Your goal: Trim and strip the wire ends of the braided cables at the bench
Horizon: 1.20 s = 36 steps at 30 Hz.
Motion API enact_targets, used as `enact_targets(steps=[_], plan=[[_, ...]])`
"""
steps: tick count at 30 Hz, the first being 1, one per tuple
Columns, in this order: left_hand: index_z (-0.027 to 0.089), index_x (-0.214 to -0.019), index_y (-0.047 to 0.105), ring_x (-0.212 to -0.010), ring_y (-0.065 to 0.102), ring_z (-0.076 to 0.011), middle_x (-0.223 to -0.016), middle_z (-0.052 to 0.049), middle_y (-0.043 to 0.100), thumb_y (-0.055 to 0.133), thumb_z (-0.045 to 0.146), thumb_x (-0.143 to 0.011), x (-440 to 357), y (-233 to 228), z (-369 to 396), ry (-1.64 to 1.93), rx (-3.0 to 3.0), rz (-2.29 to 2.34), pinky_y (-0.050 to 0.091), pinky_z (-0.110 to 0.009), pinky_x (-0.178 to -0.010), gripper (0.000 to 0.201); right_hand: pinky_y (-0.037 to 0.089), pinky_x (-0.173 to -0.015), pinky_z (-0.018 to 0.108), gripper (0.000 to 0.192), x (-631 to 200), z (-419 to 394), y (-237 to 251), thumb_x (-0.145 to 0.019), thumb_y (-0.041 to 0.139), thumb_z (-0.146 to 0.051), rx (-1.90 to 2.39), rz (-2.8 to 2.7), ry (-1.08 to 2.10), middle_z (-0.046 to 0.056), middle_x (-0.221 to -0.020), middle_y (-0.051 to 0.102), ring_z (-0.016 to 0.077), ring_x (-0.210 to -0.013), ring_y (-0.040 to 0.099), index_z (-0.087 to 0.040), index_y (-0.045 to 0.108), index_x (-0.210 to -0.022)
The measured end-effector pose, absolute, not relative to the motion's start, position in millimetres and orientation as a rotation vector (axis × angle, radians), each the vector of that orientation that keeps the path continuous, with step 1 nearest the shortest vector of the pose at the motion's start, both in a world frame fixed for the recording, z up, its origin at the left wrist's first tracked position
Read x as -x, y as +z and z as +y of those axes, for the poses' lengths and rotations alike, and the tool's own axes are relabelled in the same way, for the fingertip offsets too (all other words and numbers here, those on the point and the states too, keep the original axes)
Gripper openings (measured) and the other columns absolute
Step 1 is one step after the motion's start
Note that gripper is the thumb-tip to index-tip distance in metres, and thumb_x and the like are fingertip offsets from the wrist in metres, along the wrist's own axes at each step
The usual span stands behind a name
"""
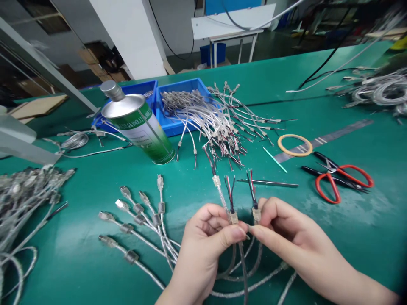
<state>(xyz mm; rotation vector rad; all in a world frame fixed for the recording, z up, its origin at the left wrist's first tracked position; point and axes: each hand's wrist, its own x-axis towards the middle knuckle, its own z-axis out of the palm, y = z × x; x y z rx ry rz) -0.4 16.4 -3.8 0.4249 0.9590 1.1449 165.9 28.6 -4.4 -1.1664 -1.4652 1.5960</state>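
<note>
My left hand is closed, thumb against fingers, on a cable end whose thin coloured wires fan out upward. Another cable end rises from behind the same fingers, leaning left. In my right hand, thumb and forefinger pinch a second cable end with red, white, green and dark wires. The two thumbs almost meet. Below, the grey cables loop down between the hands. Left of my left hand lie several cables with USB plugs and dark ferrite cores.
A green metal can stands before two blue trays. Short cables spill from one. To the right lie a tape ring, tweezers, red-handled scissors and a grey strip. Cable heaps flank the green table.
</note>
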Motion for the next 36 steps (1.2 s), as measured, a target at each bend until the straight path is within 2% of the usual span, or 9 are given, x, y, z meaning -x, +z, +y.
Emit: enact_targets(steps=[10,23,32,36], plan=[[0.013,-0.071,0.069,-0.062,0.063,-0.0081,-0.068,-0.002,0.072,0.075,0.014,-0.071,2.1,-2.5,16.5,1.109,-0.489,0.929,0.049,-0.016,-0.064,0.007,0.039,-0.061,0.022,0.023,-167.8,28.8,-2.9,-0.092,0.055,-0.037,1.153,-1.45,1.604,-0.004,-0.073,0.045,0.0122,-0.068,0.043,-0.023,0.047,-0.076],[0.013,-0.079,0.071,-0.064,0.061,-0.0085,-0.069,-0.002,0.071,0.07,0.017,-0.078,2.9,-1.1,16.3,1.091,-0.481,0.908,0.047,-0.017,-0.066,0.004,0.039,-0.06,0.022,0.024,-167.4,29.7,-0.6,-0.091,0.057,-0.037,1.151,-1.403,1.627,-0.004,-0.072,0.046,0.0126,-0.067,0.043,-0.022,0.047,-0.075],[0.014,-0.084,0.071,-0.065,0.059,-0.0077,-0.068,-0.001,0.069,0.064,0.018,-0.083,3.2,0.0,14.7,1.071,-0.517,0.886,0.046,-0.017,-0.066,0.008,0.038,-0.065,0.022,0.025,-167.6,31.3,-0.8,-0.092,0.056,-0.042,1.15,-1.342,1.754,-0.004,-0.075,0.045,0.0119,-0.071,0.041,-0.021,0.05,-0.079],[0.014,-0.085,0.071,-0.066,0.06,-0.0076,-0.07,-0.001,0.07,0.065,0.018,-0.083,3.7,-0.9,15.2,1.071,-0.489,0.884,0.047,-0.016,-0.068,0.008,0.035,-0.06,0.021,0.024,-168.3,33.4,0.2,-0.094,0.053,-0.038,1.117,-1.343,1.781,-0.004,-0.072,0.045,0.0096,-0.065,0.039,-0.02,0.053,-0.079]])
